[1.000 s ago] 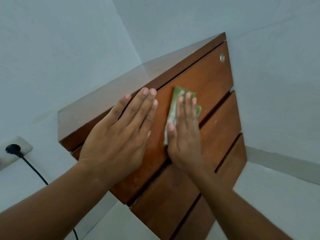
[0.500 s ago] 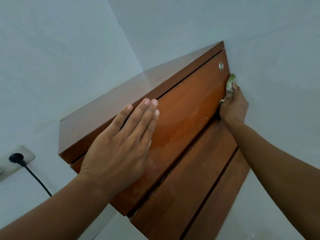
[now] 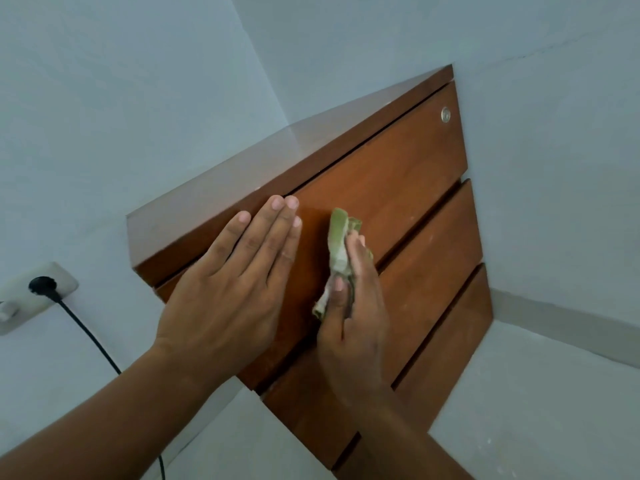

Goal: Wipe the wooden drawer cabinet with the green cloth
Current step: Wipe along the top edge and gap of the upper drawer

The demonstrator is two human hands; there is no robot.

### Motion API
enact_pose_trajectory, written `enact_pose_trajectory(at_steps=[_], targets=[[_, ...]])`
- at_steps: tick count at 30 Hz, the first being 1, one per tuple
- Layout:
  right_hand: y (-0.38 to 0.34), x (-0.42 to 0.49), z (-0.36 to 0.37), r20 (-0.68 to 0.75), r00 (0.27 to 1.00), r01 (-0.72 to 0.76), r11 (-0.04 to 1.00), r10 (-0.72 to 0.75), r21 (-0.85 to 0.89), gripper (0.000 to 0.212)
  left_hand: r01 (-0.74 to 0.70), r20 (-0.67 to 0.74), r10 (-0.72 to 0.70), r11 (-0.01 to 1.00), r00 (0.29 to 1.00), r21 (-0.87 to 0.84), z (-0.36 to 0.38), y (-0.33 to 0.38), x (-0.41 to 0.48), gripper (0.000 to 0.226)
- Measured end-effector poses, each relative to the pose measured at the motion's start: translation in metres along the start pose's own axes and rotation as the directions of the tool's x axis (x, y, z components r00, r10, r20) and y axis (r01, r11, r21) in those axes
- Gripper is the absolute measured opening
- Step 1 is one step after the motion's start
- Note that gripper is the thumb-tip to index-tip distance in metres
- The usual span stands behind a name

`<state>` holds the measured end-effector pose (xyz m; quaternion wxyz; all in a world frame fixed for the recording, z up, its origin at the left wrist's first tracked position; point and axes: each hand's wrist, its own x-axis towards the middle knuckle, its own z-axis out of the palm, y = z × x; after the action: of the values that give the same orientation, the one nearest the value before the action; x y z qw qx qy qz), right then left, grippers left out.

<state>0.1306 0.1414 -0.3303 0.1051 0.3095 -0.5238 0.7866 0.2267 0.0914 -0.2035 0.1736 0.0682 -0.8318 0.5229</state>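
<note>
Head view, wiping stroke on the top drawer front. My right hand has come back from the right edge of the wooden drawer cabinet, where it was half a second ago beside the small round lock, and now sits near the middle-left of the top drawer, just beside my left hand. The green cloth is bunched rather than spread flat as it was a second ago: my fingers are curled closed around it, thumb pressing its lower end, with the upper fold standing free above my knuckles. The cloth touches the drawer face, though how much of it lies against the wood I cannot tell. My left hand has not shifted; it lies flat and open, fingers together, palm on the top drawer's left part with the fingertips reaching the seam under the cabinet top, holding nothing and, I judge, bracing the cabinet. One full pass out and back across the top drawer therefore appears done. The middle drawer and bottom drawer show pale specks, so I judge they remain to be wiped, along with the patch hidden beneath my left palm. A wall socket with a black plug and cord lies well apart to the left.
</note>
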Motion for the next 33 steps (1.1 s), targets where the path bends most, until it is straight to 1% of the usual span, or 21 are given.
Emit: enact_pose_trajectory(at_steps=[2, 4, 7, 9, 11, 14, 16, 18, 20, 22, 23, 24, 25, 26, 27, 28, 29, 30, 31, 32, 33], targets=[[-0.002, -0.013, 0.011, 0.164, 0.974, 0.165, 0.984, -0.154, -0.061, 0.05, 0.012, -0.015, -0.011, 1.0, 1.0, 0.013, -0.002, -0.002, -0.015, 0.062], [-0.004, -0.017, 0.017, 0.254, 0.937, 0.279, 0.951, -0.239, -0.135, 0.057, 0.01, -0.019, -0.009, 0.999, 1.0, 0.031, -0.004, -0.006, -0.033, 0.061], [0.001, -0.011, 0.018, 0.308, 0.907, 0.36, 0.91, -0.289, -0.206, 0.058, -0.011, 0.003, 0.011, 0.999, 1.0, 0.052, -0.006, -0.014, -0.057, 0.062], [0.009, 0.0, 0.015, 0.318, 0.899, 0.385, 0.889, -0.301, -0.247, 0.059, -0.013, 0.009, 0.012, 0.998, 1.0, 0.055, -0.007, -0.015, -0.064, 0.062], [0.017, 0.016, 0.011, 0.275, 0.928, 0.328, 0.901, -0.251, -0.283, 0.057, 0.01, 0.001, -0.01, 0.999, 1.0, 0.044, -0.007, -0.013, -0.064, 0.061], [0.035, 0.054, 0.002, 0.145, 0.975, 0.201, 0.942, -0.167, -0.269, 0.053, 0.016, 0.001, -0.016, 0.999, 1.0, 0.039, -0.005, -0.006, -0.065, 0.061], [0.052, 0.08, -0.008, 0.082, 0.99, 0.132, 0.954, -0.114, -0.271, 0.052, 0.005, 0.022, -0.006, 1.0, 1.0, 0.022, -0.004, 0.001, -0.069, 0.062], [0.066, 0.103, -0.021, 0.014, 0.999, 0.032, 0.962, -0.029, -0.271, 0.055, 0.011, 0.043, -0.011, 1.0, 0.999, -0.005, -0.003, 0.011, -0.073, 0.062], [0.07, 0.122, -0.037, -0.095, 0.99, -0.125, 0.969, 0.107, -0.213, 0.054, 0.031, 0.058, -0.03, 0.999, 0.998, -0.033, -0.002, 0.021, -0.074, 0.062], [0.063, 0.132, -0.049, -0.206, 0.945, -0.285, 0.948, 0.253, -0.14, 0.047, 0.051, 0.073, -0.047, 0.997, 0.996, -0.06, -0.001, 0.031, -0.074, 0.064], [0.056, 0.133, -0.052, -0.239, 0.929, -0.316, 0.941, 0.282, -0.118, 0.045, 0.058, 0.079, -0.052, 0.996, 0.996, -0.069, 0.0, 0.035, -0.074, 0.065], [0.047, 0.13, -0.051, -0.246, 0.935, -0.286, 0.953, 0.254, -0.103, 0.044, 0.062, 0.083, -0.056, 0.995, 0.995, -0.077, 0.001, 0.038, -0.074, 0.067], [0.034, 0.124, -0.047, -0.225, 0.959, -0.198, 0.976, 0.174, -0.089, 0.045, 0.066, 0.087, -0.059, 0.994, 0.994, -0.082, 0.002, 0.041, -0.074, 0.068], [0.02, 0.117, -0.038, -0.182, 0.982, -0.063, 0.995, 0.048, -0.08, 0.046, 0.068, 0.09, -0.06, 0.994, 0.994, -0.082, 0.003, 0.042, -0.075, 0.069], [0.006, 0.108, -0.028, -0.114, 0.988, 0.093, 0.993, -0.1, -0.068, 0.047, 0.065, 0.093, -0.058, 0.995, 0.994, -0.076, 0.003, 0.043, -0.075, 0.069], [-0.005, 0.099, -0.016, -0.024, 0.97, 0.241, 0.969, -0.242, -0.047, 0.048, 0.056, 0.094, -0.05, 0.996, 0.994, -0.065, 0.003, 0.042, -0.075, 0.069], [-0.014, 0.09, -0.004, 0.08, 0.93, 0.363, 0.932, -0.36, -0.026, 0.049, 0.044, 0.094, -0.039, 0.998, 0.995, -0.052, 0.003, 0.04, -0.075, 0.069], [-0.019, 0.083, 0.006, 0.173, 0.875, 0.463, 0.886, -0.453, -0.019, 0.05, 0.031, 0.095, -0.027, 0.999, 0.995, -0.04, 0.002, 0.038, -0.075, 0.068], [-0.023, 0.078, 0.013, 0.235, 0.818, 0.543, 0.84, -0.525, -0.014, 0.05, 0.016, 0.095, -0.014, 0.999, 0.995, -0.028, 0.002, 0.035, -0.074, 0.066], [-0.024, 0.077, 0.018, 0.264, 0.777, 0.594, 0.804, -0.571, -0.01, 0.05, 0.0, 0.095, 0.002, 1.0, 0.995, -0.016, 0.001, 0.031, -0.074, 0.065], [-0.021, 0.078, 0.02, 0.271, 0.755, 0.623, 0.782, -0.597, -0.011, 0.05, -0.018, 0.094, 0.018, 1.0, 0.995, -0.005, 0.001, 0.028, -0.073, 0.064]])
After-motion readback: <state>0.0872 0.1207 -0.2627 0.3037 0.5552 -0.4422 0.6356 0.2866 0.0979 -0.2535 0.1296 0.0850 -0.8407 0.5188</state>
